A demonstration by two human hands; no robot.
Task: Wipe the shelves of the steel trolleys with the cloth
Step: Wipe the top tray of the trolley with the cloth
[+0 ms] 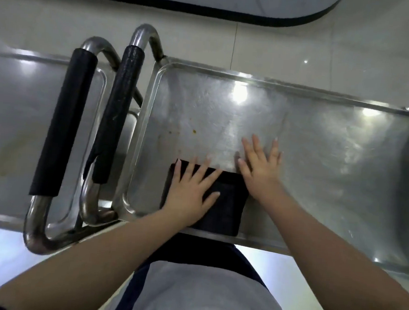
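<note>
cloth (pixel 221 204) partly hidden under left hand (pixel 191 192), flat | right hand (pixel 260 168) flat, touching cloth edge | shelf (pixel 320 150) long axis left-right, right end cut off

Your trolley shelf (pixel 308 142) is bare steel, glossy but scuffed and streaked, with small brown specks towards its left edge. The cloth (pixel 229 205) at its near edge looks dark, soft and matt. Black, matt, textured grips (pixel 118 115) cover your polished metal handles (pixel 144 30); the floor (pixel 278 51) shines.
</note>
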